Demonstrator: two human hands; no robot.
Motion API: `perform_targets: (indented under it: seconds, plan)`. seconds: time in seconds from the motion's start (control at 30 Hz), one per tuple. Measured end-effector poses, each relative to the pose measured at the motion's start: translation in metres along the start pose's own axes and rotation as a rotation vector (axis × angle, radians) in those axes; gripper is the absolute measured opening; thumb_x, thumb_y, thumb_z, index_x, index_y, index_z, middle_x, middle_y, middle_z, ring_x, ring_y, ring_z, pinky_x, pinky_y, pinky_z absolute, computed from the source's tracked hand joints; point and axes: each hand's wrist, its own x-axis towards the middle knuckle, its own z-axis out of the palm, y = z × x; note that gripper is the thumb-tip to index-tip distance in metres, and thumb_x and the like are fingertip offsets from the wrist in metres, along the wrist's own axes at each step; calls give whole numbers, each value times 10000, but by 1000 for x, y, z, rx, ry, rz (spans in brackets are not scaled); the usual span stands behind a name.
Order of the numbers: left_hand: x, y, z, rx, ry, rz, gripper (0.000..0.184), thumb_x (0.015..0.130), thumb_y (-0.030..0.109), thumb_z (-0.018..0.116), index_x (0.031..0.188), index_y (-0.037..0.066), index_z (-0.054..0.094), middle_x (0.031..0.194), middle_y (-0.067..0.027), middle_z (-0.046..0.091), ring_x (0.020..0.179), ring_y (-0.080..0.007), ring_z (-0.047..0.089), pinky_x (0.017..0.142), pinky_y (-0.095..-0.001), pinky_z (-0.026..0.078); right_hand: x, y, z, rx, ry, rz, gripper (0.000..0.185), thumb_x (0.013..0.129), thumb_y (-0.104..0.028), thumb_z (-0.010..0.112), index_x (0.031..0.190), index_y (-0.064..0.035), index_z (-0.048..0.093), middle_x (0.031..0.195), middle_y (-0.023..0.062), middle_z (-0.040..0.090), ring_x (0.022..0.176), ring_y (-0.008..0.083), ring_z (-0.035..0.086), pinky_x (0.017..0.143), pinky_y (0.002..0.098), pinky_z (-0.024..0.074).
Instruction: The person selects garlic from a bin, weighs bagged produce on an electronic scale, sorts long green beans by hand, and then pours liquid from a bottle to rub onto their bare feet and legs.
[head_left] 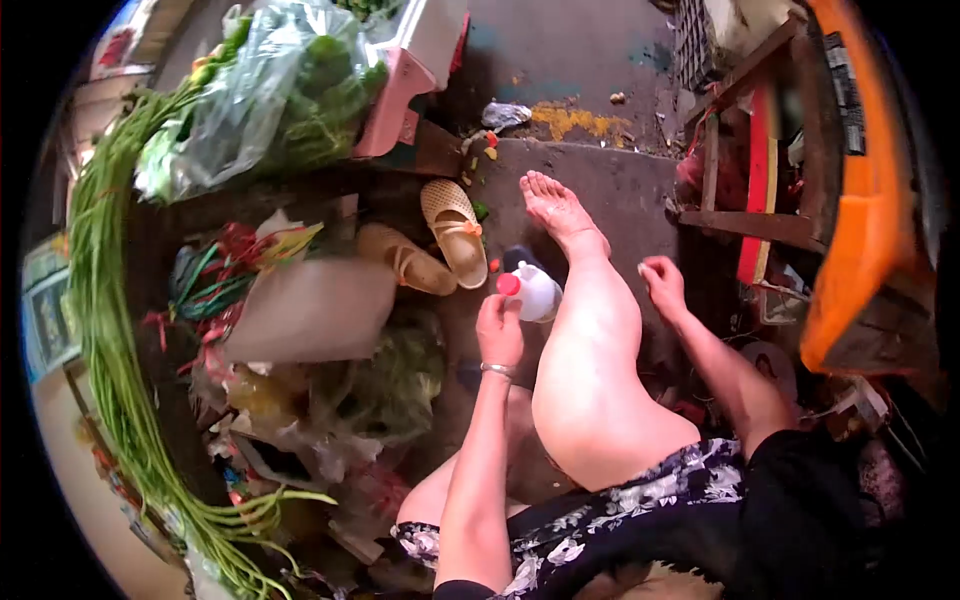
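My left hand (500,332), with a bracelet at the wrist, is closed beside the red cap of a white plastic jug (540,294). The fingertips overlap the area just below the cap, and I cannot tell whether they touch it. On the other side of my outstretched bare leg (590,350), my right hand (663,287) is raised with its fingers pinched together. A tiny pale bit shows at those fingertips, too small to name. The leg ends in a bare foot (556,208) above the dark floor.
Beige sandals (455,240) lie left of the foot. Long green beans (100,300) hang along the left, near bagged leafy greens (290,100). A blurred pale sheet (315,312) covers part of the clutter. A wooden frame (765,228) and an orange object (865,220) stand right.
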Motion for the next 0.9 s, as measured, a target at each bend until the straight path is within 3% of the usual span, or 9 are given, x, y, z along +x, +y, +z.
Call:
perform_targets:
  seconds: [0.17, 0.23, 0.3, 0.33, 0.43, 0.53, 0.73, 0.8, 0.9]
  plan:
    - [-27, 26, -58, -129, 92, 41, 184, 871, 176, 637, 949, 13, 600, 841, -65, 607, 778, -155, 555, 738, -287, 449, -30, 76, -59, 50, 0, 157, 132, 825, -133, 630, 926, -65, 578, 833, 42, 569, 756, 144, 560, 576, 297, 475]
    - [-42, 43, -90, -234, 130, 25, 163, 883, 159, 630, 956, 15, 604, 846, -34, 598, 783, -124, 531, 738, -269, 439, 4, 192, -100, -514, -72, -172, 191, 830, -125, 612, 1004, -60, 569, 922, 91, 572, 782, 175, 569, 611, 326, 481]
    - [-61, 64, -128, -296, 195, 51, 133, 894, 129, 618, 955, 11, 614, 846, 10, 595, 780, -83, 508, 721, -244, 429, 12, 233, -130, -649, -68, -257, 211, 835, -127, 608, 1029, -52, 571, 944, 118, 579, 777, 184, 577, 629, 330, 485]
    - [-74, 80, -150, -347, 214, 30, 127, 896, 125, 616, 953, 11, 618, 844, 20, 597, 775, -73, 505, 715, -236, 426, 18, 232, -138, -784, -42, -317, 232, 841, -129, 603, 1054, -43, 574, 967, 145, 586, 772, 194, 585, 647, 334, 490]
    - [-107, 90, -204, -397, 340, 33, 123, 903, 138, 612, 917, 16, 619, 809, 38, 584, 741, -60, 488, 681, -220, 409, -71, 63, -136, -149, -226, -4, 229, 863, -156, 613, 1045, -17, 599, 925, 140, 622, 765, 178, 595, 655, 326, 493]
    - [-143, 86, -237, -487, 485, 9, 97, 906, 139, 604, 890, 44, 602, 786, 7, 596, 591, -38, 457, 525, -198, 369, -67, 57, -155, -409, -388, -334, 203, 875, -183, 630, 981, -11, 617, 851, 93, 625, 739, 146, 591, 636, 308, 485]
    - [-181, 32, -240, -716, 786, 28, 117, 896, 156, 629, 912, 50, 582, 816, -16, 593, 629, -109, 571, 527, -264, 538, -73, 31, -190, -179, -649, -366, 212, 902, -194, 617, 1019, -18, 624, 887, 20, 634, 726, 59, 537, 616, 237, 432]
    - [-189, 19, -239, -749, 845, -11, 112, 904, 141, 609, 920, 36, 574, 847, -38, 592, 702, -152, 600, 553, -306, 575, -38, 68, -191, 197, -734, -274, 189, 871, -132, 631, 1010, -4, 629, 884, 12, 644, 741, 64, 547, 643, 237, 445]
    - [-196, 12, -239, -941, 944, -44, 170, 910, 176, 614, 904, 10, 578, 876, -65, 605, 716, -160, 589, 542, -317, 565, -49, 44, -197, -8, -672, -327, 179, 867, -125, 630, 999, -5, 632, 879, 10, 644, 741, 66, 549, 650, 238, 447]
